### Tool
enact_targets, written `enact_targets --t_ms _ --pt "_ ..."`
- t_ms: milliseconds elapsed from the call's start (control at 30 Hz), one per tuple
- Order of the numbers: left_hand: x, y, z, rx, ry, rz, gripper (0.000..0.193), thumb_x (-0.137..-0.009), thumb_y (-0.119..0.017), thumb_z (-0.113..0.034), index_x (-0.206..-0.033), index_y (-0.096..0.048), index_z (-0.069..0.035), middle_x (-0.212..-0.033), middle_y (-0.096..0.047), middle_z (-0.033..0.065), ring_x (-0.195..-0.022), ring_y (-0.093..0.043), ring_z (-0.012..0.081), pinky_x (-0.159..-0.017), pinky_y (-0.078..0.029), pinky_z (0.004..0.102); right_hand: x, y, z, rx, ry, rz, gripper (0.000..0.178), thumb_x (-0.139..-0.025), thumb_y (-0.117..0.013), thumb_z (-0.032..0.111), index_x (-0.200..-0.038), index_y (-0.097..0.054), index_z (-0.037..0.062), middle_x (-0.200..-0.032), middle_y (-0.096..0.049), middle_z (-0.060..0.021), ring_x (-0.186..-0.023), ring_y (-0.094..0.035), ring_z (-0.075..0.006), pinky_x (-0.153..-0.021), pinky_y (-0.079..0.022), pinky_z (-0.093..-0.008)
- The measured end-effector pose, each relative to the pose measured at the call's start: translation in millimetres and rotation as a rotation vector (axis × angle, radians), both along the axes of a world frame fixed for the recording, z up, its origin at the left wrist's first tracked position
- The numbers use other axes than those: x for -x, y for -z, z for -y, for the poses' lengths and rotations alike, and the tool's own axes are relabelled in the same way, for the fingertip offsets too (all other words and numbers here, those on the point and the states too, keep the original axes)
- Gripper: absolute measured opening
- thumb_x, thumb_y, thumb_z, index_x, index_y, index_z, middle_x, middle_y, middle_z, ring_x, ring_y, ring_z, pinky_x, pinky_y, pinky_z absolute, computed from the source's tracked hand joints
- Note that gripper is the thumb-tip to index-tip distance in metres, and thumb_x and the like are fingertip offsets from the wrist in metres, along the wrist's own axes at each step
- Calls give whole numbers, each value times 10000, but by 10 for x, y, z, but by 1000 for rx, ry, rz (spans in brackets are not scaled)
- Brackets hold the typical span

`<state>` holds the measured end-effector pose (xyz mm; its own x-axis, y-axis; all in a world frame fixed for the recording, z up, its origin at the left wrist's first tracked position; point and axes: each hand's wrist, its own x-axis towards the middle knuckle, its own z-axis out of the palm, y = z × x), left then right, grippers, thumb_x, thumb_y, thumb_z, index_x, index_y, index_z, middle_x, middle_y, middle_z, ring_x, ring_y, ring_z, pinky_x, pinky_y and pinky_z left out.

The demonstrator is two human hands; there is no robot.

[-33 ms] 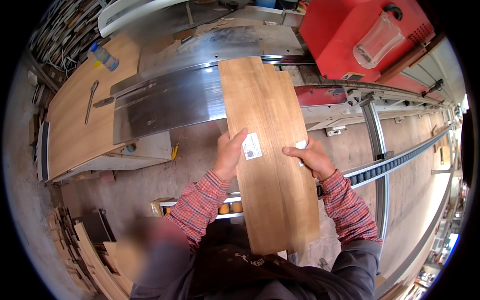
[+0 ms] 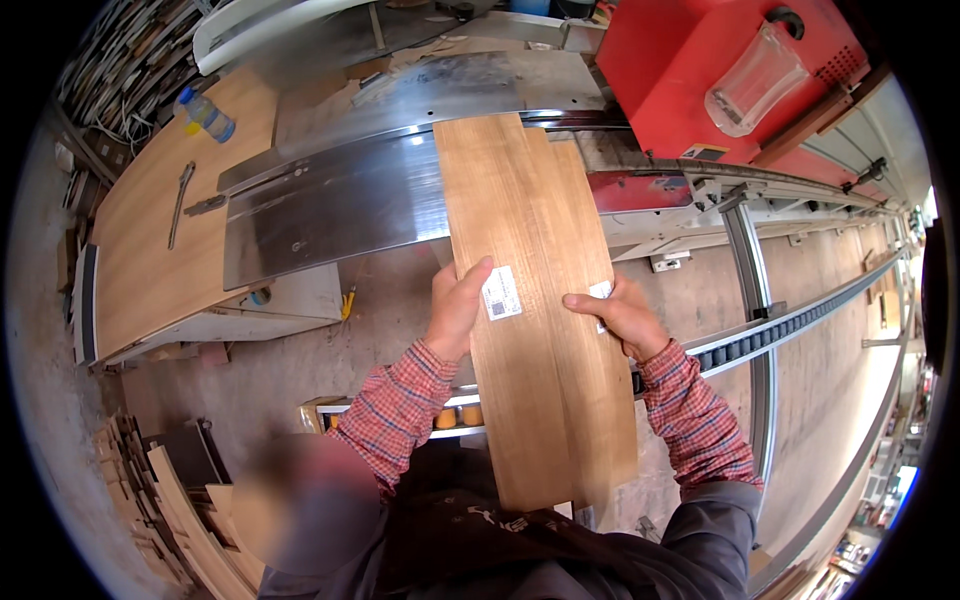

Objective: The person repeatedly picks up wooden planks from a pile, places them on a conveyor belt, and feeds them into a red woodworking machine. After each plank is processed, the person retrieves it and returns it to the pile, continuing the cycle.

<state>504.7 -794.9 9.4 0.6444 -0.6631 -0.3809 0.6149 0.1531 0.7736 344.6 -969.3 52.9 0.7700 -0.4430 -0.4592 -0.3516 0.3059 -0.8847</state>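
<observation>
Overlapping wood-grain boards (image 2: 530, 390) are held in front of me, their far ends over a polished metal saw table (image 2: 340, 200). My left hand (image 2: 457, 305) grips the left edge, its thumb on top beside a white printed label (image 2: 502, 293). On the right edge, my right hand (image 2: 625, 312) has its thumb laid over the top face, next to a second white label (image 2: 600, 290). The fingers of both hands go under the boards and are mostly hidden. The right-hand board sits slightly lower than the left one, so the far ends form steps.
To the left, a wooden tabletop (image 2: 150, 250) bears a wrench (image 2: 181, 205) and a plastic bottle (image 2: 208, 115). A red machine housing (image 2: 680, 70) stands at the far right. Below it, a metal rail (image 2: 800, 310) crosses. Board offcuts (image 2: 190, 520) lean at the lower left.
</observation>
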Motion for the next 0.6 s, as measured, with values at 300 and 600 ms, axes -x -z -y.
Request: enact_targets --t_ms 300,600 --pt "-11 33 -1 8 10 -3 410 -1010 -618 -201 -1280 -552 100 -1160 -684 171 -987 -704 222 -831 -582 349 9 -4 39 10 -16 -30 552 -809 -837 103 -1262 -559 -49 -1145 -689 -119 -985 -680 -177 -845 -561 -332" --pt "-12 65 -4 -35 24 23 431 -1008 -627 -242 -1283 -545 80 -1162 -683 158 -1000 -702 217 -844 -587 352 -111 96 168 -8 -46 26 537 -834 -827 142 -1270 -575 -43 -1145 -693 -111 -999 -675 -177 -857 -554 -329"
